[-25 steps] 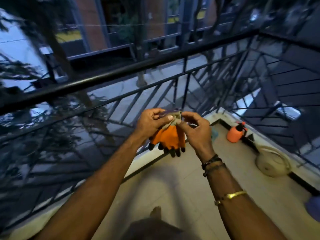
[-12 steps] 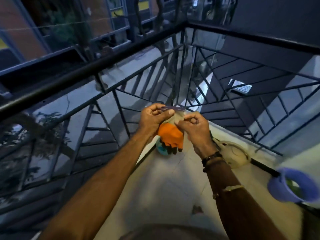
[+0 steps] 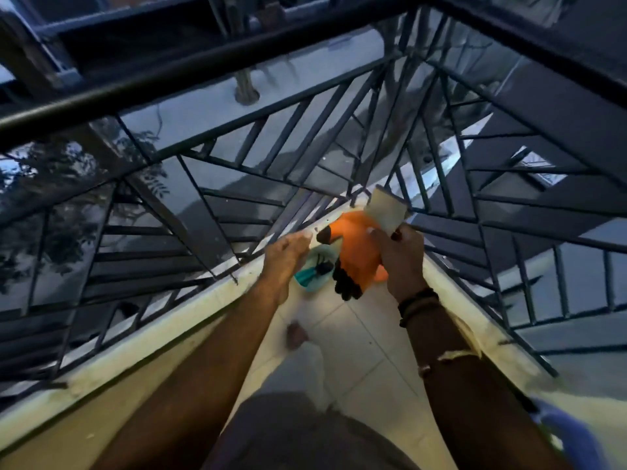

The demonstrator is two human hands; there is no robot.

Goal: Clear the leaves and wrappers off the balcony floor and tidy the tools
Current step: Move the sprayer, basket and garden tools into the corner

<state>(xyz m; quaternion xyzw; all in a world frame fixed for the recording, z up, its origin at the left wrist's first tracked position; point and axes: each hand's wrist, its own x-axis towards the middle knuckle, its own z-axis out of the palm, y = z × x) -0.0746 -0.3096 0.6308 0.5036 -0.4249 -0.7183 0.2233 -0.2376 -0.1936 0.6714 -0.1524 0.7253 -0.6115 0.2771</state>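
Observation:
My right hand [image 3: 400, 257] grips a pair of orange work gloves [image 3: 356, 249] with black fingertips and pale cuffs; the cuffs stick up past my fingers and the black tips hang down. My left hand [image 3: 286, 257] is off the gloves, a little to their left, fingers loosely apart and holding nothing. Below and between my hands, in the balcony corner, sits a teal bowl-shaped container [image 3: 312, 274] with dark small tools in it. The pale tiled floor [image 3: 359, 337] runs from the corner toward me.
Black metal railing [image 3: 190, 72] with slanted bars closes both sides of the corner above a pale curb [image 3: 159, 337]. A blue-purple object [image 3: 566, 435] shows at the lower right edge. My bare foot [image 3: 296, 334] stands on the tiles near the corner.
My left hand has let go of the gloves; only my right hand holds them now. The view has swung down and toward the corner, and the teal container shows under my hands.

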